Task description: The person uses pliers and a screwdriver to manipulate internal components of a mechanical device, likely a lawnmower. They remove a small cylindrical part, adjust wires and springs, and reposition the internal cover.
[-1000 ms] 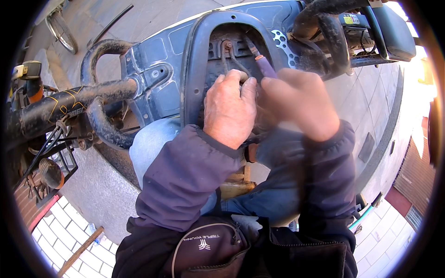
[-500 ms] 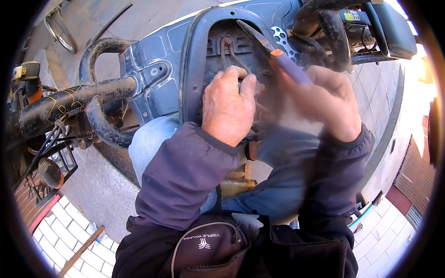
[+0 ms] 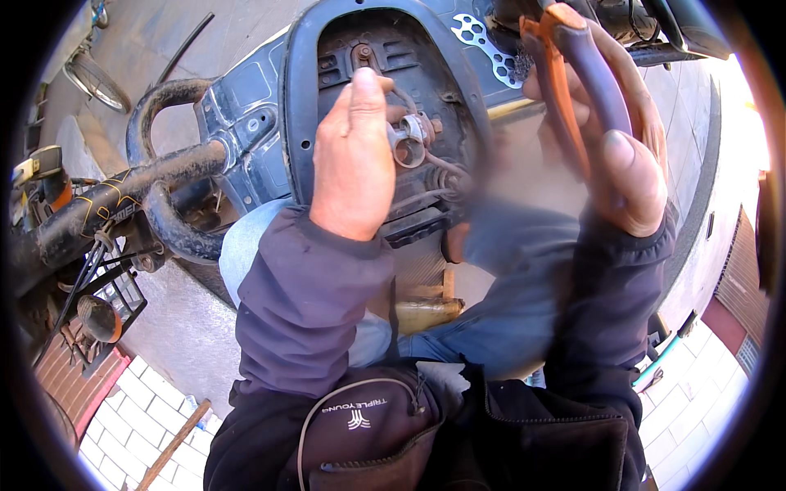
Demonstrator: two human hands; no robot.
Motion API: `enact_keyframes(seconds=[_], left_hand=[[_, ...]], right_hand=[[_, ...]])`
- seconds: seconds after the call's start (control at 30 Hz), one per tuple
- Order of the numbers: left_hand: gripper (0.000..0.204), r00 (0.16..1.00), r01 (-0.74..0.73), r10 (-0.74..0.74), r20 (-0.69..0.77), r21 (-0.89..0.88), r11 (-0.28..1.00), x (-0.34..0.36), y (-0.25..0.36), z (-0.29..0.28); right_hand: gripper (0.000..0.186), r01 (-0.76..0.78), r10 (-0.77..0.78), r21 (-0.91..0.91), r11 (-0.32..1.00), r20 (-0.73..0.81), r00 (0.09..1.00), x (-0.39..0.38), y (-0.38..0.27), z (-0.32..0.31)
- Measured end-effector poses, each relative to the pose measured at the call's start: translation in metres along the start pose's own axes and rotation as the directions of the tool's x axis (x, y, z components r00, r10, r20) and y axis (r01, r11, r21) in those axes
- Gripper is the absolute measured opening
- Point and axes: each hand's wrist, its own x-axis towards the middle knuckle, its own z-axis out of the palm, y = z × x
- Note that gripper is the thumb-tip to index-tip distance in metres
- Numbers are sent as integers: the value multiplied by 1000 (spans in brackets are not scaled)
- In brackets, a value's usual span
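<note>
- Grey paving (image 3: 246, 29) spreads across the background, with white tiles (image 3: 123, 409) in two patches, one in each lower corner.
- At the upper left, one spoked wheel (image 3: 94, 82) and one thin black strip (image 3: 184, 47); at the lower left, one wooden stick (image 3: 174, 446).
- One blue panel (image 3: 246, 90) lies in front of the person; two curved black tubes, one upper (image 3: 168, 96) and one lower (image 3: 176, 229), stand out at its left.
- One saddle (image 3: 296, 106), underside up, sits near the middle, between the person and the blue panel; two small holes show in its rim.
- Inside the saddle: one bolt (image 3: 365, 51) near the far end, one metal clamp (image 3: 413, 127) around the middle, and at least one coil spring (image 3: 446, 182) nearer the person; the full spring count cannot be made out.
- One left hand (image 3: 354, 168) is over the saddle's left side, thumb raised, fingers bent beside the clamp; whether they grip anything cannot be told.
- One right hand (image 3: 641, 182) grasps one plier-like tool (image 3: 594, 78), up and to the right of the saddle and apart from it; two handles show, orange and purple, and its head is hidden.
- One silver multi-hole wrench (image 3: 490, 53) lies on the blue panel, just beyond the saddle's right edge.
</note>
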Motion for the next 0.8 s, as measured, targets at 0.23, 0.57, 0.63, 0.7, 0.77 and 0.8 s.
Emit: enact_keyframes(seconds=[0.23,0.57,0.63,0.7,0.77,0.8], left_hand=[[72,989,-5,20,145,-100,995,-11,9,-12],[46,996,-85,83,19,220,972,-4,-6,-14],[44,993,-111,115,1,248,962,-4,-8,-12],[43,990,-129,140,-18,298,946,-3,-8,-11],[44,985,-152,170,-20,348,925,-2,-11,-11],[45,988,-136,154,-26,337,932,-2,-11,-9]], right_hand=[[102,30,-44,148,989,99,994,-1,9,-9],[99,-55,-121,500,864,312,942,4,9,-22],[96,-39,-162,644,764,250,955,4,7,-13],[101,11,-175,846,533,98,980,1,0,6],[99,-84,-92,812,578,167,982,1,1,-6],[99,-117,-53,796,593,184,982,1,1,-9]])
